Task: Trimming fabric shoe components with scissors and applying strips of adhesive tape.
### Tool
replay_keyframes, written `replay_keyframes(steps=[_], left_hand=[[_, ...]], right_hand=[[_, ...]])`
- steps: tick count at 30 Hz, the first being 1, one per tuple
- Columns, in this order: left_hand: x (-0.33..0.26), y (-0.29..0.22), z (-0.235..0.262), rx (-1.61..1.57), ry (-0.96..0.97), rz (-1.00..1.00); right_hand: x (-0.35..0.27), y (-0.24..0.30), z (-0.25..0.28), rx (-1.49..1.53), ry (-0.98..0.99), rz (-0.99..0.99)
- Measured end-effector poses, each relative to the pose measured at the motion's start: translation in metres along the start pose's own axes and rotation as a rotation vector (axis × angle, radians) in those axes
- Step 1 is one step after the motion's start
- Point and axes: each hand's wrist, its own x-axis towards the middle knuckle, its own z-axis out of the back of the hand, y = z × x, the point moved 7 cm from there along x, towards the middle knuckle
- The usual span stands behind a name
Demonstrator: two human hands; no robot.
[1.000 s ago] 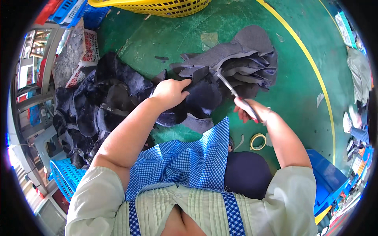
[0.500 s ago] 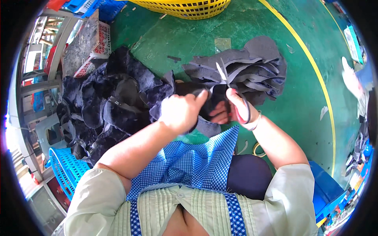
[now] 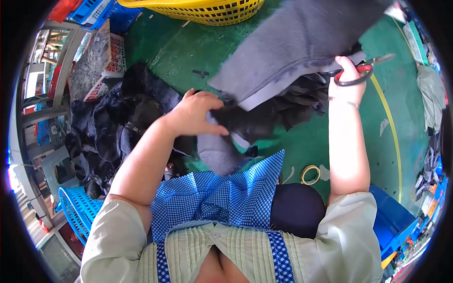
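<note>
I see a big grey cloth sheet point(image 3: 302, 42), top cut off, right of the yellow plastic basket point(image 3: 188, 9). The right hand point(image 3: 348, 93) holds it and red-and-black metal scissors point(image 3: 364, 69), farther right than before. The left hand point(image 3: 196, 113) spreads wide.

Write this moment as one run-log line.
left hand: open, near smaller grey piece | right hand: grips scissors, at edge of large grey piece | around: yellow basket, green floor
</note>
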Motion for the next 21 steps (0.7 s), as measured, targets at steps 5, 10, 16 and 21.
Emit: replay_keyframes(steps=[5,10,16,21], left_hand=[[0.049,0.064,-0.081,-0.394,0.107,0.422],[0.054,0.052,-0.092,-0.136,0.137,0.453],[0.042,0.052,-0.094,-0.032,0.198,0.385],[0.043,0.060,-0.097,-0.122,0.119,0.305]], right_hand=[[0.075,-0.139,0.081,-0.133,-0.191,-0.165],[-0.023,-0.120,0.083,-0.378,0.374,-0.228],[-0.136,-0.149,0.049,-0.718,1.284,-0.798],[-0.115,-0.165,0.020,-0.873,1.378,-0.718]])
